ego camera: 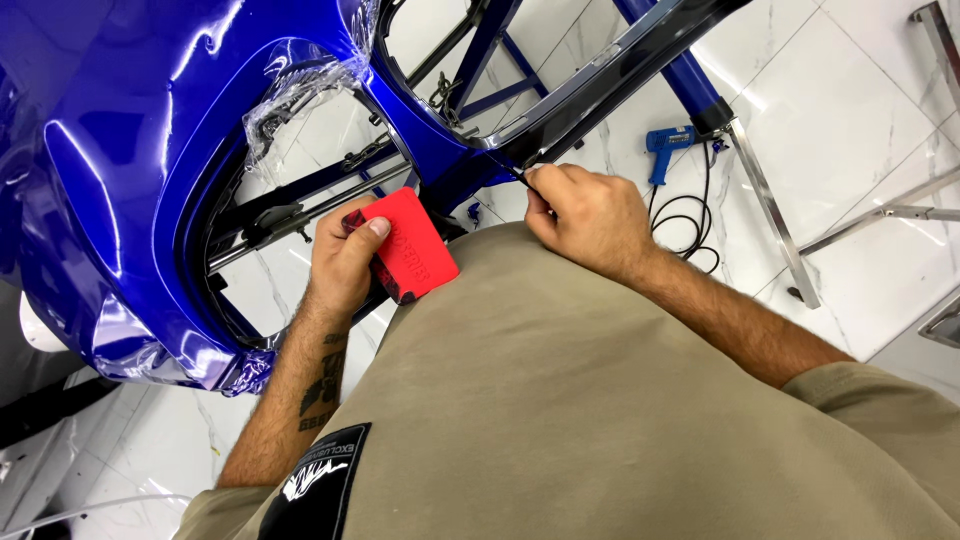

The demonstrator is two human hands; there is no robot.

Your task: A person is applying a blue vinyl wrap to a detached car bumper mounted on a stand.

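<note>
Closest to the lens is the person's beige shirt [600, 420], filling the lower frame, with a dark patch on its front. Above it both forearms reach up to a glossy blue bumper [110, 180] held on a blue stand [690, 85].

The left hand [345, 260] is closed around a red squeegee [412, 245], thumb laid flat on its face, the card held near the bumper's lower opening and not clearly pressed to any surface. The right hand [585, 215] is pinched tight at the fingertips on what looks like a thin dark edge, film or a slim tool, I cannot tell which, right where the blue skin meets the black trim strip [600, 85].

Clear film [300, 85] hangs crumpled round the opening's upper rim, and more bunches at the lower left corner. To my eye this is edge work: the wrap is on the broad faces and the seam by the trim is being dealt with. The next move calls for a steady pull or cut along that seam, with the squeegee ready to press down.

A blue heat gun [665, 145] lies on the white marble floor [860, 150], cord coiled beside it.
</note>
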